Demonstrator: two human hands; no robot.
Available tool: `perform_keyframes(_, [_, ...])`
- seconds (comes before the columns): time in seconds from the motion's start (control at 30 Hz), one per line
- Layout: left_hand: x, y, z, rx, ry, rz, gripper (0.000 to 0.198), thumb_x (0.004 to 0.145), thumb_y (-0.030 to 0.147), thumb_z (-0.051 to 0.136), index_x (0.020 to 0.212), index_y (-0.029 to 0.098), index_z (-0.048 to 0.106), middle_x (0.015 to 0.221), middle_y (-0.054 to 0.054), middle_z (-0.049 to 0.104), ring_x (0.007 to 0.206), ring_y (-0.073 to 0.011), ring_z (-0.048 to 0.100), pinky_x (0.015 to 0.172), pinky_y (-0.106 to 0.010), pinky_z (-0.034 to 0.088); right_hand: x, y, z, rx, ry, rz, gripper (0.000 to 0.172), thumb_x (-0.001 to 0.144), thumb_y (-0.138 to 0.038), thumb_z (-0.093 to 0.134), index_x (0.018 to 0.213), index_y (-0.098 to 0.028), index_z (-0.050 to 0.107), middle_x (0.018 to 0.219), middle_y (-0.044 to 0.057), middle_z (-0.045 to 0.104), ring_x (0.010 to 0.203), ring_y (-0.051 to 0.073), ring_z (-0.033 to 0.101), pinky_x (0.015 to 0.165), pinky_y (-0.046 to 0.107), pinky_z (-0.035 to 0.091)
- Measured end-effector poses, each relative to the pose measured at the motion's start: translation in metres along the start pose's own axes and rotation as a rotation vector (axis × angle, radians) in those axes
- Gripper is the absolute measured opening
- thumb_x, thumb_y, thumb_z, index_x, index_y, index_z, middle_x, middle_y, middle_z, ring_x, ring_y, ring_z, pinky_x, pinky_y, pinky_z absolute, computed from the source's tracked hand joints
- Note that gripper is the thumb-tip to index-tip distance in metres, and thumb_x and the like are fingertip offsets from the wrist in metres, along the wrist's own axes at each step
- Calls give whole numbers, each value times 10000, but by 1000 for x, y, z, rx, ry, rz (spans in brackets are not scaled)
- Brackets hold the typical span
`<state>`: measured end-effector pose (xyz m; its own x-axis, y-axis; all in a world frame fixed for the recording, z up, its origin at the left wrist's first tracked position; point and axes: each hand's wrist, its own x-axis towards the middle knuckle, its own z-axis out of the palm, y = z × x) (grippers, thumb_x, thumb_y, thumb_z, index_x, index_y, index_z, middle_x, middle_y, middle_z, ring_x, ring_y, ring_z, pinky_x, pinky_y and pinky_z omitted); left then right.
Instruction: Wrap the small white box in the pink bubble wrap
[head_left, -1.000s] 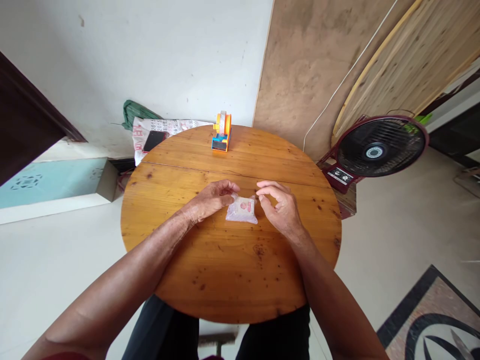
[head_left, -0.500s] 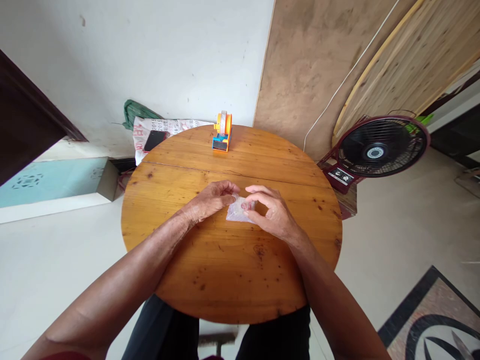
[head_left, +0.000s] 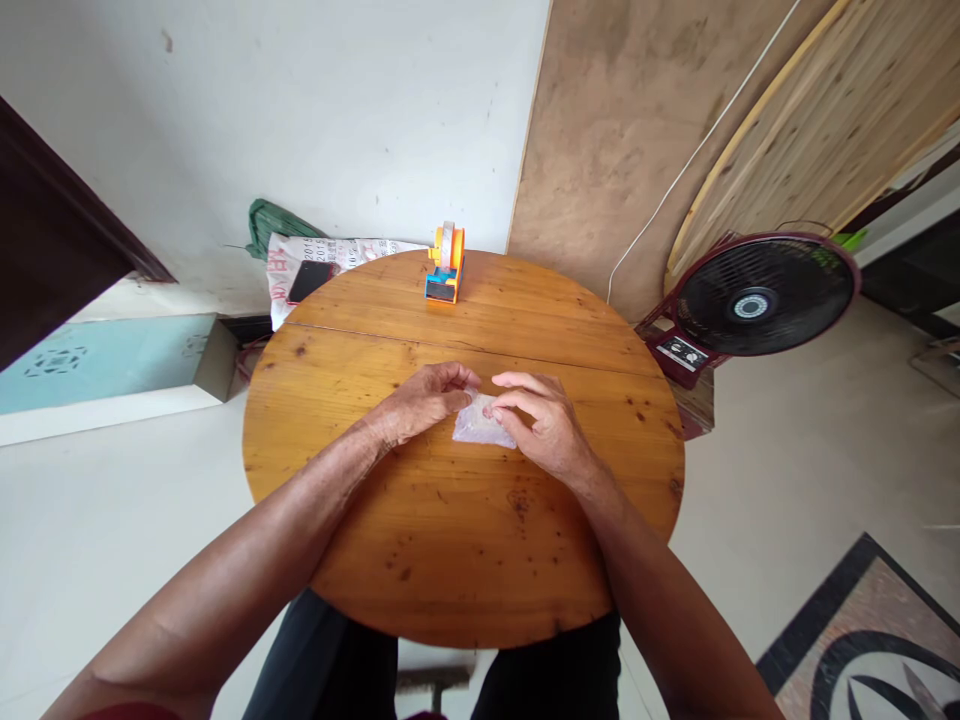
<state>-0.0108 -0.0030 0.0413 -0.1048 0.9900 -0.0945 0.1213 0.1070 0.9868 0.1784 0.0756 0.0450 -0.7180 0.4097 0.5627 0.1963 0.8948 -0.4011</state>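
Observation:
A small translucent plastic packet (head_left: 482,430) lies on the round wooden table (head_left: 465,560), between my hands. My left hand (head_left: 429,400) pinches the packet's upper left corner between thumb and fingers. Over the packet's right part is my right hand (head_left: 541,420), with thumb and index fingertip brought together at a small reddish spot on it. Whether a bit of film is caught between those fingertips is too small to tell.
An orange and blue tape dispenser (head_left: 446,265) stands at the table's far edge. A dark phone (head_left: 311,282) rests on a printed white sack (head_left: 281,262) at the back left. Right of the table stands a dark red fan (head_left: 750,305).
My right thumb has moved up to meet the index fingertip, uncovering the packet's lower right corner. My left hand has hardly moved.

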Motion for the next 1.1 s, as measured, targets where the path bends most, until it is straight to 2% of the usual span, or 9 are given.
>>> perform_keyframes(0.57, [-1, 1, 0, 31, 1, 1, 348, 691, 365, 641, 960, 146, 607, 880, -22, 613, 784, -160, 534, 736, -293, 408, 0, 1, 1, 0, 8, 10, 143, 890, -188, 581, 792, -230, 677, 1100, 46, 720, 1005, 203, 663, 911, 394, 456])
perform_keyframes(0.8, [-3, 2, 0, 271, 20, 13, 377, 723, 449, 667, 977, 174, 624, 811, 7, 551, 741, -154, 504, 650, -269, 384, -1, 3, 1, 2, -2, 29, 142, 890, -166, 561, 807, -230, 656, 1106, 45, 715, 1025, 207, 657, 916, 391, 449])
perform_keyframes(0.93, [-7, 5, 2, 341, 49, -33, 568, 703, 552, 702, 1132, 194, 602, 785, 14, 532, 692, -149, 495, 586, -255, 361, -1, 2, 0, 4, -15, 49, 168, 894, -161, 541, 784, -235, 645, 1107, 40, 714, 1027, 205, 653, 920, 389, 444])
perform_keyframes(1.1, [-10, 13, 4, 389, 8, -57, 718, 740, 583, 668, 1318, 187, 511, 778, 12, 526, 684, -153, 503, 590, -260, 369, 0, 2, 0, 3, -17, 59, 178, 899, -168, 525, 775, -237, 631, 1095, 41, 716, 1023, 204, 653, 917, 385, 444])
